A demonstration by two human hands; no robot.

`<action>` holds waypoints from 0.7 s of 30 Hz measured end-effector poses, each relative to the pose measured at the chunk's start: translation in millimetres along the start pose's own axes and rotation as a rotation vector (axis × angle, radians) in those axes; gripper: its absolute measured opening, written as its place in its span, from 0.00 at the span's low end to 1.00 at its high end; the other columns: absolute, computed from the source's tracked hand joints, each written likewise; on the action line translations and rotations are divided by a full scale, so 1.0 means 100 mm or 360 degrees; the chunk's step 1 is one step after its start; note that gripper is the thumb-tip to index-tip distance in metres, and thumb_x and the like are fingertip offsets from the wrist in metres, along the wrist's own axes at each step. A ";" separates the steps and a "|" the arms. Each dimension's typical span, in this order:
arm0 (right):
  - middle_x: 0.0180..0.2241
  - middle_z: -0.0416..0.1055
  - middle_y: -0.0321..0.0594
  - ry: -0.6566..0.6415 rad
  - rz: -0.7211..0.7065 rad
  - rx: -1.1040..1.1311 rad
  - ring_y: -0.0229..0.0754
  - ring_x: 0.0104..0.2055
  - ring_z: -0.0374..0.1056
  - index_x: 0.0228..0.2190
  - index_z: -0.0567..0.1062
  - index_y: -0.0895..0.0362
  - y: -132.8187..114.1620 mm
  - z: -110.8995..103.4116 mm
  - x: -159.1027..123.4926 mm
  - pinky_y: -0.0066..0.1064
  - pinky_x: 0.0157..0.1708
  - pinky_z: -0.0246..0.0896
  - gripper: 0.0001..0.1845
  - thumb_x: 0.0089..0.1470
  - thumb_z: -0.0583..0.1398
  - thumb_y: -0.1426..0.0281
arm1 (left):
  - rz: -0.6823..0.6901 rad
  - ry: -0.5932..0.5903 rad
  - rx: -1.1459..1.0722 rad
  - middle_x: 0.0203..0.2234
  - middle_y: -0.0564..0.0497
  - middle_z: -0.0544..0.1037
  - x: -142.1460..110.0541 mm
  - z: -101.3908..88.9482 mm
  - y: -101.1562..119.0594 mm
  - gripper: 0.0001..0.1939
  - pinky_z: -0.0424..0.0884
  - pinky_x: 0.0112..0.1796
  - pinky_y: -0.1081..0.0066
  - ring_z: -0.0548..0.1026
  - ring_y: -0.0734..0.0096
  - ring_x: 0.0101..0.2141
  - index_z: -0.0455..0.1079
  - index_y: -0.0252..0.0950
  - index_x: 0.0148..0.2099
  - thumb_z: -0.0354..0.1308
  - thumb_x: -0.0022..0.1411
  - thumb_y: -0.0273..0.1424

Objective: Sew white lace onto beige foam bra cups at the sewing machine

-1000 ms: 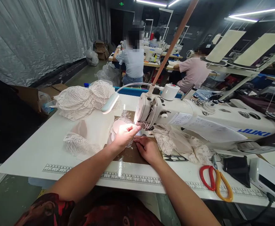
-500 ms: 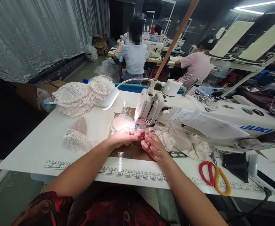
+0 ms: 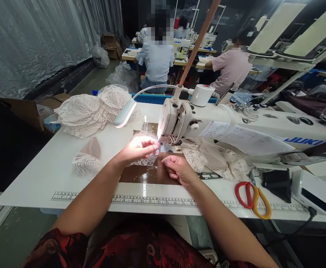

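Under the lamp, my left hand is pinched close to the needle area of a white sewing machine; whatever lies between its fingertips is too small to make out. A lace piece lies beneath that hand, partly hidden by it. Lower and to the right, my right hand is closed, thumb against forefinger, on a fine thread running up toward the needle. Both hands are above the brown plate of the machine bed.
Lace pieces are piled at the back left, with one lace cup nearer. More lace fabric lies under the machine arm. Scissors with red and yellow handles rest at right, by a printed ruler. Co-workers sit beyond.
My hands have moved apart from their fingertip-to-fingertip position. The left has shifted left and up, the right slightly down, and a thread now shows at the right hand. The view has tilted slightly.
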State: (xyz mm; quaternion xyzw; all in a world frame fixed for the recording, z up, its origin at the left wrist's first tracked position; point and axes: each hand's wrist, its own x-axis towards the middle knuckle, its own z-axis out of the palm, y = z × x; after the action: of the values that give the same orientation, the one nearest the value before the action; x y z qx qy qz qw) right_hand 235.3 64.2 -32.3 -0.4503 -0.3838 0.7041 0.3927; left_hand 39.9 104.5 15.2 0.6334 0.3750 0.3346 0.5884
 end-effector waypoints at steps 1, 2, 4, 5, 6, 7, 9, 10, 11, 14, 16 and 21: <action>0.16 0.57 0.27 -0.0023 0.0043 -0.0028 0.26 0.16 0.43 0.25 0.74 0.59 -0.02 0.01 -0.03 0.21 0.13 0.33 0.16 0.39 0.69 0.60 | -0.0116 -0.0260 -0.0118 0.25 0.53 0.69 -0.03 0.03 0.02 0.15 0.60 0.24 0.77 0.64 0.78 0.24 0.70 0.33 0.43 0.60 0.58 0.39; 0.16 0.59 0.29 -0.0055 0.0094 -0.0069 0.26 0.16 0.44 0.25 0.74 0.59 -0.04 0.02 -0.07 0.22 0.13 0.33 0.17 0.39 0.69 0.60 | -0.0206 -0.0466 -0.0224 0.26 0.52 0.70 -0.06 0.06 0.04 0.17 0.60 0.24 0.77 0.65 0.78 0.24 0.69 0.33 0.46 0.60 0.58 0.38; 0.16 0.60 0.29 -0.0132 0.0199 -0.0163 0.27 0.16 0.45 0.24 0.74 0.59 -0.10 0.02 -0.17 0.22 0.13 0.33 0.16 0.39 0.69 0.60 | -0.0270 -0.0711 -0.0399 0.25 0.53 0.69 -0.10 0.07 0.06 0.16 0.60 0.24 0.78 0.64 0.79 0.24 0.69 0.32 0.45 0.61 0.58 0.38; 0.15 0.58 0.28 -0.0152 0.0238 -0.0200 0.26 0.16 0.45 0.22 0.73 0.59 -0.12 0.02 -0.22 0.22 0.13 0.32 0.16 0.39 0.69 0.60 | -0.0254 -0.0761 -0.0456 0.23 0.53 0.68 -0.12 0.06 0.07 0.15 0.59 0.23 0.78 0.63 0.80 0.23 0.69 0.31 0.41 0.61 0.58 0.38; 0.13 0.54 0.26 -0.0143 0.0256 -0.0211 0.26 0.15 0.44 0.20 0.73 0.59 -0.14 0.01 -0.26 0.22 0.13 0.32 0.16 0.39 0.69 0.60 | -0.0234 -0.0777 -0.0483 0.21 0.54 0.67 -0.12 0.04 0.07 0.14 0.58 0.23 0.78 0.62 0.81 0.21 0.69 0.31 0.38 0.61 0.58 0.38; 0.12 0.52 0.26 -0.0090 0.0252 -0.0170 0.26 0.15 0.43 0.19 0.72 0.59 -0.15 -0.01 -0.29 0.21 0.13 0.31 0.16 0.38 0.70 0.61 | -0.0220 -0.0760 -0.0481 0.20 0.54 0.66 -0.12 0.03 0.06 0.14 0.57 0.23 0.78 0.61 0.81 0.21 0.68 0.31 0.35 0.61 0.58 0.39; 0.12 0.52 0.25 0.0120 0.0191 0.0016 0.25 0.14 0.42 0.19 0.72 0.60 -0.15 -0.04 -0.28 0.20 0.11 0.33 0.16 0.36 0.71 0.63 | -0.0179 -0.0627 -0.0402 0.21 0.54 0.66 -0.09 0.03 0.05 0.15 0.58 0.23 0.78 0.61 0.81 0.21 0.66 0.31 0.32 0.59 0.59 0.39; 0.12 0.53 0.25 0.0238 0.0151 0.0125 0.25 0.14 0.43 0.20 0.73 0.60 -0.14 -0.04 -0.24 0.20 0.11 0.35 0.15 0.35 0.71 0.64 | -0.0145 -0.0526 -0.0351 0.22 0.54 0.66 -0.06 0.04 0.04 0.15 0.59 0.24 0.78 0.62 0.81 0.22 0.66 0.32 0.31 0.59 0.60 0.40; 0.13 0.55 0.25 0.0346 0.0110 0.0230 0.25 0.14 0.44 0.21 0.73 0.59 -0.13 -0.04 -0.18 0.19 0.11 0.37 0.15 0.35 0.71 0.65 | -0.0099 -0.0423 -0.0313 0.23 0.54 0.67 -0.03 0.06 0.02 0.15 0.60 0.25 0.78 0.63 0.80 0.24 0.65 0.32 0.31 0.58 0.60 0.40; 0.15 0.58 0.25 0.0543 -0.0004 0.0423 0.26 0.15 0.47 0.23 0.70 0.57 -0.10 0.01 0.09 0.18 0.12 0.44 0.14 0.36 0.70 0.70 | 0.0068 -0.0200 -0.0261 0.27 0.52 0.70 0.06 0.12 -0.09 0.14 0.65 0.30 0.76 0.66 0.78 0.27 0.67 0.32 0.35 0.58 0.60 0.40; 0.16 0.61 0.26 0.0634 -0.0070 0.0536 0.26 0.16 0.48 0.23 0.68 0.56 -0.09 0.08 0.28 0.18 0.12 0.47 0.12 0.38 0.68 0.73 | 0.0181 -0.0129 -0.0200 0.32 0.50 0.72 0.10 0.14 -0.18 0.14 0.67 0.33 0.74 0.69 0.75 0.32 0.68 0.33 0.40 0.56 0.62 0.39; 0.17 0.63 0.27 0.0718 -0.0222 0.0668 0.28 0.18 0.56 0.22 0.65 0.55 -0.07 0.28 0.56 0.20 0.16 0.56 0.10 0.43 0.62 0.76 | 0.0413 -0.0113 0.0100 0.45 0.46 0.73 0.10 0.16 -0.30 0.14 0.65 0.52 0.65 0.70 0.66 0.48 0.68 0.36 0.50 0.50 0.66 0.36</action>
State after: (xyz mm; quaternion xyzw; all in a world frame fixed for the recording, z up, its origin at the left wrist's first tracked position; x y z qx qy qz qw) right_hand 194.8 112.0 -36.2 -0.4770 -0.1633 0.6216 0.5995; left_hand 56.4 106.1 -16.2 0.7061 0.2790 0.3733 0.5330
